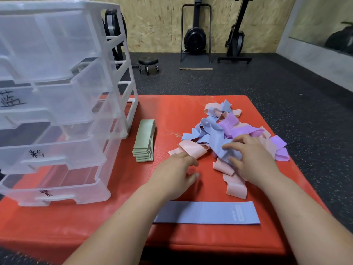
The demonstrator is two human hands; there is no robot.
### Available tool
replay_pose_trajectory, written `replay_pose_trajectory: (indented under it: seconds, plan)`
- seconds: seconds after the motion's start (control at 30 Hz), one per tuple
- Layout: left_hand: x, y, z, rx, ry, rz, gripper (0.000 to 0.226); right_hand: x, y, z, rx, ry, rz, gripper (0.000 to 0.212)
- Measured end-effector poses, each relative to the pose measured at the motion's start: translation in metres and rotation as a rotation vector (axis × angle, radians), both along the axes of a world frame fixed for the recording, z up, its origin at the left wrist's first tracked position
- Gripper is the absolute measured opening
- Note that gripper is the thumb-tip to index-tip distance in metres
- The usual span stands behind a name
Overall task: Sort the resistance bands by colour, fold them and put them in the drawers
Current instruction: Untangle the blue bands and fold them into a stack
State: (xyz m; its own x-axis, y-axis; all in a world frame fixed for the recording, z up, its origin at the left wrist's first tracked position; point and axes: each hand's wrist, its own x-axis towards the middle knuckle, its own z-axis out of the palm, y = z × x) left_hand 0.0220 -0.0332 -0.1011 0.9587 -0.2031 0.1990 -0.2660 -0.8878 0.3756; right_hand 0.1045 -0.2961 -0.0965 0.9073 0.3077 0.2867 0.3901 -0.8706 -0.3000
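A tangled pile of pink, blue and purple resistance bands (227, 131) lies on the red mat (172, 111). My right hand (250, 155) rests on the pile, its fingers and thumb pinching a blue band (219, 144). My left hand (175, 171) hovers over the mat with relaxed fingers, one fingertip touching a pink band (191, 150). One blue band (206, 213) lies flat near the mat's front edge, between my forearms. A neat stack of folded green bands (144, 141) sits beside the clear plastic drawer unit (57, 111) on the left.
The drawer unit has several translucent drawers with handwritten labels, its lower ones pulled slightly forward. Beyond the mat is dark rubber gym floor with a small wheeled stool (148, 64) and exercise machines (195, 39) against a wooden wall.
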Motion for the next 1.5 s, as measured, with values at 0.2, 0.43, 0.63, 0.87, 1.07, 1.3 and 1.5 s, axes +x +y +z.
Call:
replay_pose_trajectory:
  seconds: [0.2, 0.43, 0.63, 0.87, 1.07, 1.3, 1.5]
  plan:
    - [0.002, 0.003, 0.0, -0.036, -0.002, -0.006, 0.033, 0.0, 0.009, 0.018, 0.14, -0.183, -0.079, 0.011]
    - [0.004, 0.0, 0.008, -0.318, -0.118, 0.08, 0.023, -0.036, 0.025, 0.081, 0.829, -0.147, 0.04, 0.008]
    - [-0.001, -0.013, 0.023, -0.59, -0.123, 0.095, 0.037, -0.037, 0.018, 0.059, 0.791, 0.094, 0.026, 0.013]
    - [0.001, -0.026, 0.024, -0.831, 0.035, 0.012, 0.011, -0.052, 0.032, 0.059, 0.935, 0.31, 0.184, 0.015]
    - [0.002, -0.021, 0.024, -0.823, 0.006, 0.008, 0.009, -0.05, 0.028, 0.055, 0.748, 0.445, 0.235, 0.018]
    - [0.0, -0.011, 0.03, -0.598, 0.024, -0.058, 0.029, -0.053, 0.033, 0.073, 0.99, 0.32, 0.256, 0.007]
    - [-0.001, 0.006, 0.028, -0.288, 0.093, -0.053, 0.026, -0.056, 0.022, 0.078, 1.165, 0.19, 0.106, 0.006]
